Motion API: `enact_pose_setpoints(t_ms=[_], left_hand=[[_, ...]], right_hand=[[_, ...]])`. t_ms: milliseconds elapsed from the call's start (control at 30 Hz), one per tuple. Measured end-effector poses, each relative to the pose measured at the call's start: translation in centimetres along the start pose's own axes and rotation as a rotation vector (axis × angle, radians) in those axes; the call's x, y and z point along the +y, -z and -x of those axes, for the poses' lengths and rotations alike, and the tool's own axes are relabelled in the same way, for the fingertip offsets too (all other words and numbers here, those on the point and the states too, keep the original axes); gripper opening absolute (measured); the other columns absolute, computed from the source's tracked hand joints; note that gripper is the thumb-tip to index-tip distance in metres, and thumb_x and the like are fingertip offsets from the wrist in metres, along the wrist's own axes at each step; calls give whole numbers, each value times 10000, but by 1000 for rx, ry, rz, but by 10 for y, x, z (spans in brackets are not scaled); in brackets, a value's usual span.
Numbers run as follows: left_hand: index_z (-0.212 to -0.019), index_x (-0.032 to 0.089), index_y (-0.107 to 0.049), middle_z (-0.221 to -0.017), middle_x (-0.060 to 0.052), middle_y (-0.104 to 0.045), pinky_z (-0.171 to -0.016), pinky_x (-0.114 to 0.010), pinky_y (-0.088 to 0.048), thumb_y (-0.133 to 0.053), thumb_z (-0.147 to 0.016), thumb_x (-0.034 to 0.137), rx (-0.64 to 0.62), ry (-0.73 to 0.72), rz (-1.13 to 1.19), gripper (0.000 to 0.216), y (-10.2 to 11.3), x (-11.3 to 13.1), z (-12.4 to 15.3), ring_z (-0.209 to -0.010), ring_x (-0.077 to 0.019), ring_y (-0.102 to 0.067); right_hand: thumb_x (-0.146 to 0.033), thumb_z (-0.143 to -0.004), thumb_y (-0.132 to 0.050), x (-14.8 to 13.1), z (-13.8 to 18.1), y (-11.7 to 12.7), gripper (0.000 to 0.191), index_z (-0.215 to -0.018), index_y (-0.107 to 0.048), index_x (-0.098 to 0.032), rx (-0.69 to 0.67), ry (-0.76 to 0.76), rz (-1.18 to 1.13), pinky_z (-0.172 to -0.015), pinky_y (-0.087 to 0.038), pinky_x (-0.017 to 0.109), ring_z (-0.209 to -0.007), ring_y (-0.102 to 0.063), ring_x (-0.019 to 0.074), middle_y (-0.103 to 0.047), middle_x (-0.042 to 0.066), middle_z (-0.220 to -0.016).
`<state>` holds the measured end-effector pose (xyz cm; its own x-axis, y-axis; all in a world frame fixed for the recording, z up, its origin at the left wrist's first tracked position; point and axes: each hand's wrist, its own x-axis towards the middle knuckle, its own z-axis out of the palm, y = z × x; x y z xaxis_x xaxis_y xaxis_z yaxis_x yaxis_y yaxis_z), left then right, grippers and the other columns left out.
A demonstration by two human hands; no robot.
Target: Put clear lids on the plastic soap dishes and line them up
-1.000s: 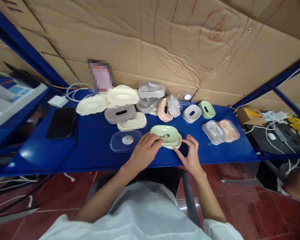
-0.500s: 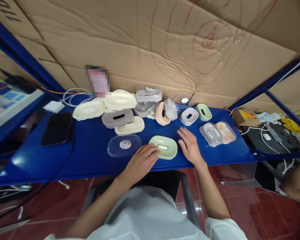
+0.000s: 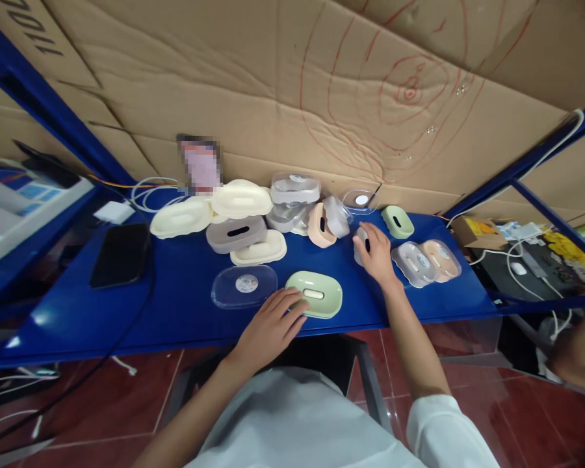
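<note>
A light green oval dish [image 3: 329, 286] with a pale oblong bar in its middle lies near the front edge of the table. My left hand [image 3: 272, 323] rests at its left side, fingers stretched out over the rim and apart. Left of it lies a clear plastic lid [image 3: 223, 287] with a round white label. My right hand [image 3: 377, 259] is closed around a light grey oval shell [image 3: 359, 252] with a dark slot; the hand covers much of it. Behind that hand stands a green slotted shell [image 3: 400, 221]. To its right lie a grey lidded dish [image 3: 413, 263] and a peach lidded dish [image 3: 442, 260].
Along the back of the blue table [image 3: 175, 318] are cream trays [image 3: 241, 198], a grey slotted shell [image 3: 214, 239], stacked grey lidded boxes [image 3: 295, 188] and a peach shell [image 3: 322, 227]. A black tablet-like slab [image 3: 119, 255] lies left. Cardboard [image 3: 253, 97] walls the back.
My right hand has moved forward from beside the green dish and closed around the light grey slotted shell. The left hand stays at the green dish. The view has shifted slightly.
</note>
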<state>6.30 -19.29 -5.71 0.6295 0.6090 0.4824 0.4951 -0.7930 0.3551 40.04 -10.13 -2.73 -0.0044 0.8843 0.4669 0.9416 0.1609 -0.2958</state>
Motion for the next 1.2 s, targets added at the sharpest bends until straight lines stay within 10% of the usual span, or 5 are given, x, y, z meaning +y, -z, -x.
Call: enact_pose_setpoints(t_ms=[267,433,667,867,1200], left_hand=[[-1301,200,-695,-1328,-109,-720,-1202,-500,-530,-548,-1088,214,48,-7,16,258,1,1,1,-1357,-268,-634],[-1331,250,-698,-1370,-109,-692,-1116,-466,-581,-580,-1069,192,77,5,-5,293,0,1,7,-1277,-264,-681],[-1555,211,-519,-1609,-238,-510,-1201,-590,-487,-671,-1037,318,123,32,-123,550,6,1,3,-1501,-380,-519],[-1546,202,-530,-1635,-158,-533,-1237,-510,-487,-609,-1076,344,-18,-36,-76,497,11,-9,-1,-1508,-304,-531],[-1606,226,-470,-1670,-133,-500,-1248,-488,-500,-573,-1092,316,-69,-39,-21,532,11,-6,-4,-1574,-289,-456]], right_hand=[[-561,-1057,-551,-10,-95,-21,544,-1413,-709,-181,-117,-179,-219,-1112,-554,498,-1205,-744,325,-749,142,-1377],[-519,-1078,-570,-38,-3,15,491,-1470,-680,-245,174,-34,-190,-1215,-500,468,-1414,-629,299,-673,107,-1503],[-223,-1055,-627,-98,150,32,575,-1591,-535,-410,56,83,-217,-1159,-590,527,-1437,-614,317,-632,65,-1533],[-275,-1029,-690,-112,154,20,750,-1693,-356,-378,-102,283,-178,-1191,-543,617,-1496,-538,355,-619,128,-1478],[-250,-1018,-705,-91,159,13,724,-1669,-414,-377,2,254,-175,-1132,-587,583,-1423,-589,356,-622,128,-1419]])
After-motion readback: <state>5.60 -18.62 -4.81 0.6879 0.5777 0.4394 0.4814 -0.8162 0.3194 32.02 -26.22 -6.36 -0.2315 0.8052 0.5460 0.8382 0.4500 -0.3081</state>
